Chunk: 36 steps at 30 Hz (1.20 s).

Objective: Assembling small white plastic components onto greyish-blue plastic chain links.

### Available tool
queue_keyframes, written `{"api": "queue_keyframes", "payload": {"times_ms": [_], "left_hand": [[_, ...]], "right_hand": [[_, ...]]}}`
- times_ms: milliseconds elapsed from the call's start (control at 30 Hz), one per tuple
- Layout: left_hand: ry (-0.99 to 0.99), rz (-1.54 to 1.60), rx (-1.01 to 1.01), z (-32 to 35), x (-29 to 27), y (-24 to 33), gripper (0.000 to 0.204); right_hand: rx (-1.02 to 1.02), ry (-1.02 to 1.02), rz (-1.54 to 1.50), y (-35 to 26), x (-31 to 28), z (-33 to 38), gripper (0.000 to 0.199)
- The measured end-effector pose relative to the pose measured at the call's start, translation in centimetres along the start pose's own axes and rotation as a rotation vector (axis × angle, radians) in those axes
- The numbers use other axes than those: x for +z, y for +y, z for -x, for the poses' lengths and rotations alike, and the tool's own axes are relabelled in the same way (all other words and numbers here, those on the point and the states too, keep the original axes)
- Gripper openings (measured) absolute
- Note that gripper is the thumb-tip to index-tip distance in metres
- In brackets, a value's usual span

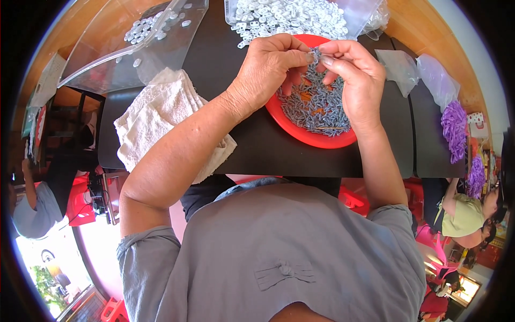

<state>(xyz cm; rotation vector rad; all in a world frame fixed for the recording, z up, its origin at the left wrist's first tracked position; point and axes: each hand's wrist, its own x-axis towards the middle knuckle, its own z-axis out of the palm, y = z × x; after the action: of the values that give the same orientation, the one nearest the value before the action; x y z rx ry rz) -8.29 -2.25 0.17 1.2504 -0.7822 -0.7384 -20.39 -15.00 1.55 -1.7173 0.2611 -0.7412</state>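
Note:
Over the far rim of a red round basin (288, 125), my two hands meet with the fingertips almost touching. My left hand (271, 67) is closed in a pinch, thumb against forefinger, on a small piece that looks grey or whitish. My right hand (360, 75) pinches too, thumb to forefinger, right beside it; what sits between its tips is too small to make out. Below them the basin holds a heap of small grey elongated pieces (327, 110), with bits of orange showing through. Just beyond lies a pile of small white plastic pieces (289, 19) in a clear bag.
A crumpled off-white cloth (161, 115) lies under my left forearm on the dark table (383, 139). At the far left a clear plastic bag (102, 67) holds white oval pieces. Clear bags (399, 70) and purple strands (454, 131) are at the right. Other people sit at both sides.

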Motion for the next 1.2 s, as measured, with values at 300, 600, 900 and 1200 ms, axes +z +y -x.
{"api": "queue_keyframes", "payload": {"times_ms": [300, 600, 900, 1200], "left_hand": [[-0.013, -0.022, -0.022, 0.08, 0.12, -0.06, 0.016], [-0.022, -0.037, -0.061, 0.17, 0.20, 0.06, 0.017], [-0.017, 0.182, -0.106, 0.43, 0.73, -0.08, 0.016], [-0.002, 0.302, -0.134, 0.52, 0.92, 0.06, 0.015]], "right_hand": [[-0.063, 0.029, 0.030, 0.00, 0.37, 0.30, 0.013], [-0.216, -0.009, 0.211, 0.11, 0.32, 0.43, 0.009], [-0.293, -0.003, 0.203, 0.31, 0.47, 0.61, 0.010], [-0.318, 0.082, 0.113, 0.58, 0.62, 0.66, 0.013]]}}
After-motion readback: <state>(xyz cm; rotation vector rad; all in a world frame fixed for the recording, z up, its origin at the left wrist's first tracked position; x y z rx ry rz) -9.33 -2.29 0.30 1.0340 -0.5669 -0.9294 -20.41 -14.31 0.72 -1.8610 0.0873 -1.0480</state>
